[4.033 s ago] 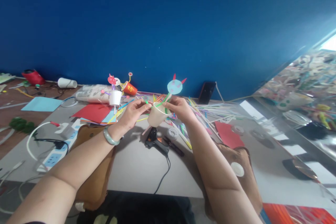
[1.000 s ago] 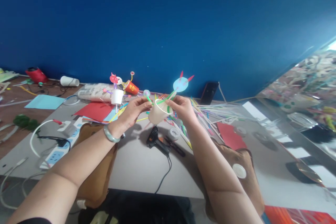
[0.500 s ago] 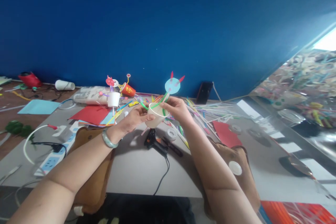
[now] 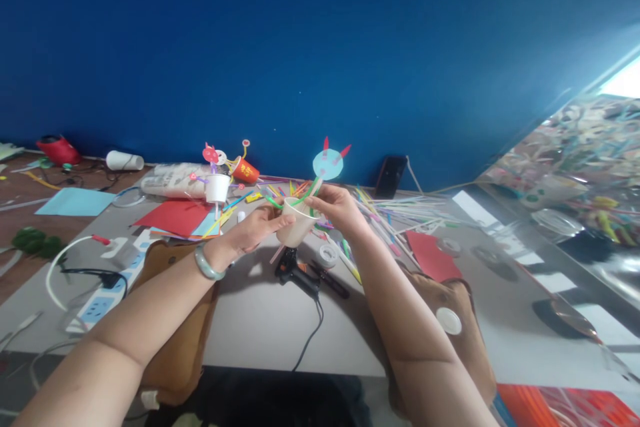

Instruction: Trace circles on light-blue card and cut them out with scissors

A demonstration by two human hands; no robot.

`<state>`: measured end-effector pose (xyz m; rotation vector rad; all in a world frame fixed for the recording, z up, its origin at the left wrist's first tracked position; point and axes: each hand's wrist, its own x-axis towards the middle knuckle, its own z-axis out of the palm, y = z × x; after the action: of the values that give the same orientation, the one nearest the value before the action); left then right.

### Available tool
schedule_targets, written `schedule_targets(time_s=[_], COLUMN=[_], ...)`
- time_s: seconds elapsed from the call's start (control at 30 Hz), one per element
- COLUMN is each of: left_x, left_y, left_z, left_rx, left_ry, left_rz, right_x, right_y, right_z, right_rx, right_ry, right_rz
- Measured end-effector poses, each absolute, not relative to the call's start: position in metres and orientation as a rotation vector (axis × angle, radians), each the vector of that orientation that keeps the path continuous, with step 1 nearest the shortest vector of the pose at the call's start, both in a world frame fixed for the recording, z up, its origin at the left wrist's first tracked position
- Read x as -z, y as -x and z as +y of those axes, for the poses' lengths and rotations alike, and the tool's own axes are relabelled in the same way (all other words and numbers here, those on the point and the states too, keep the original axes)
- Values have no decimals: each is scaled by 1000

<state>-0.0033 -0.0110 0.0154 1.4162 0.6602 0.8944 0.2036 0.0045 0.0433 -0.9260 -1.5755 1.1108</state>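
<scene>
- Well over at 8 o'clock (reading the clock from the held paper cup (image 4: 297,233)), a power strip (image 4: 97,310) lies on the grey table (image 4: 250,340).
- At 9 o'clock is a folder-like sheet of red paper (image 4: 170,215).
- At 10 o'clock a small white cup (image 4: 218,188) sits upright with a red eared cutout (image 4: 210,153) above it; near it, an orange cup (image 4: 246,171) tilts over.
- Just beside the cup at 9 o'clock, the left hand (image 4: 260,223) has its thumb laid against the cup's side, the other fingers partly hidden; a green strip (image 4: 273,201) sticks out above them.
- In the middle, the cup is held above the table, its mouth tipped slightly; a blue disc (image 4: 328,164) with two red ears rises at 1 o'clock.
- Below, at 6 o'clock, lies a black glue gun (image 4: 299,275), with a tape roll (image 4: 329,253) at 4 o'clock.
- Toward 2 or 3 o'clock, the right hand (image 4: 339,207) grips the rim, thumb and fingertips close together.
- Farther out at 2 o'clock, a dark phone (image 4: 390,177) leans near the blue wall (image 4: 320,53).
</scene>
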Motion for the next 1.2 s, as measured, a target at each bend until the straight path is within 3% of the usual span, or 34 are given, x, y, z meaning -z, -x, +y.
schedule_targets(time_s=[0.47,1.2], left_x=[-1,-5], left_y=[3,4], left_z=[7,-2], left_rx=[-1356,-1400], left_ry=[-1184,-1419], left_rz=[554,799], right_x=[-34,-28], right_y=[-200,-187], right_z=[7,5], right_rx=[-1031,-901], right_ry=[1015,1056], right_rz=[-1364,-1393])
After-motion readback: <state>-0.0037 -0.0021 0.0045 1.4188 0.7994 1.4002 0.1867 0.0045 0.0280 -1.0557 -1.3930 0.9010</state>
